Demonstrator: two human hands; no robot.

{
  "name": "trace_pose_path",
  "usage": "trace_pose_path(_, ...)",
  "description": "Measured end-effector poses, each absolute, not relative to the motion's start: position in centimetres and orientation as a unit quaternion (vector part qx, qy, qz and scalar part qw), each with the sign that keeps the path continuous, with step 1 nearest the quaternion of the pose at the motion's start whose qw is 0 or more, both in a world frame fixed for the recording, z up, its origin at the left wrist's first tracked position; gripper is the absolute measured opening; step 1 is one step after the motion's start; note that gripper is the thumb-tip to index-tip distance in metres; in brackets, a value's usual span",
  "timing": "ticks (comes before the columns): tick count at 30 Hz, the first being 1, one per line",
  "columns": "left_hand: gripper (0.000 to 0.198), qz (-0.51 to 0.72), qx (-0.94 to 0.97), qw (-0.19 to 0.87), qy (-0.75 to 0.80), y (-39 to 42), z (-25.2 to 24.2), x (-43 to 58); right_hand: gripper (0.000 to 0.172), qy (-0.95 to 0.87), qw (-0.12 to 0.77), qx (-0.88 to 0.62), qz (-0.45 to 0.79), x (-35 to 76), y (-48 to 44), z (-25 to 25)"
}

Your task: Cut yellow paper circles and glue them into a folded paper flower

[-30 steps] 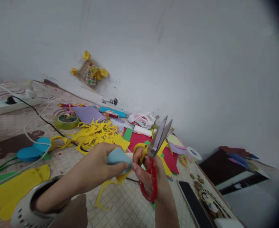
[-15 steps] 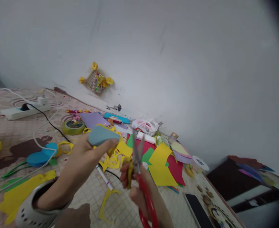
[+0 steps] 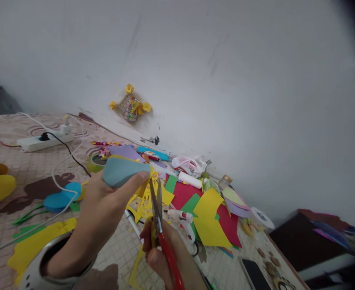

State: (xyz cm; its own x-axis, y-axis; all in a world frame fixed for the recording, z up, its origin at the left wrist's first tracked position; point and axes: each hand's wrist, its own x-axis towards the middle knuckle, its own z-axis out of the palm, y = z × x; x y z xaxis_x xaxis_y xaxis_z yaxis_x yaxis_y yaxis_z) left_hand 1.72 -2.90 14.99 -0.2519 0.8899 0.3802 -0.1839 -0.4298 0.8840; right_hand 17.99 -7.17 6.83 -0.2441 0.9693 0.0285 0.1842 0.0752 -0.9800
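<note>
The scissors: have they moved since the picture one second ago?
Yes, leftward in the picture: the scissors had their tips right of the white roll; now the tips are left of it.

Scuffed pale wall behind table

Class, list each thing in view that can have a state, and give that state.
Scissors: open, in the right hand.
Blue piece: held in the left hand.
Power strip: black plug inserted.
Phone: face up, dark.
Tape roll: lying flat, partly hidden.
Glue gun: lying down.
</note>
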Motion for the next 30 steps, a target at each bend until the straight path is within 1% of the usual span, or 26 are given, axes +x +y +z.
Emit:
trace_pose_path(5, 0.017, 0.668, 0.515, 0.416, 0.341, -2.9, 14.1, 2.0, 0.052, -0.621, 0.425, -0.469, 0.462, 18.2, -7.8, 7.3)
trace_pose_path(7, 0.016, 0.665, 0.51, 0.434, 0.331, -2.9, 14.0, 2.3, 0.049, -0.619, 0.454, -0.466, 0.44, 18.2, -8.2, 8.2)
trace_pose_path(11, 0.018, 0.627, 0.527, 0.474, 0.323, -3.5, 14.1, 3.2, 0.035, -0.612, 0.543, -0.442, 0.369, 18.4, -8.4, 10.1)
trace_pose_path(14, 0.024, 0.578, 0.571, 0.496, 0.307, -4.5, 13.9, 4.5, 0.024, -0.59, 0.629, -0.415, 0.292, 19.2, -8.3, 11.2)
trace_pose_path(16, 0.026, 0.55, 0.592, 0.508, 0.298, -5.1, 13.7, 5.5, 0.021, -0.56, 0.678, -0.403, 0.253, 20.0, -8.3, 11.8)
trace_pose_path(17, 0.026, 0.536, 0.598, 0.517, 0.296, -5.4, 13.6, 5.9, 0.02, -0.55, 0.687, -0.407, 0.244, 20.4, -8.3, 12.1)
trace_pose_path(22, 0.031, 0.503, 0.608, 0.537, 0.297, -6.0, 13.2, 7.1, 0.01, -0.574, 0.618, -0.483, 0.235, 21.2, -9.0, 12.9)
trace_pose_path(26, 0.033, 0.473, 0.613, 0.554, 0.308, -6.1, 13.2, 7.2, 0.011, -0.546, 0.635, -0.509, 0.201, 20.5, -9.3, 12.9)
trace_pose_path(28, 0.031, 0.459, 0.62, 0.561, 0.301, -6.0, 13.3, 7.2, 0.01, -0.552, 0.641, -0.494, 0.201, 20.6, -9.3, 12.9)
trace_pose_path(30, 0.027, 0.453, 0.626, 0.562, 0.294, -5.8, 13.3, 7.0, 0.007, -0.576, 0.629, -0.479, 0.209, 21.0, -9.3, 12.9)
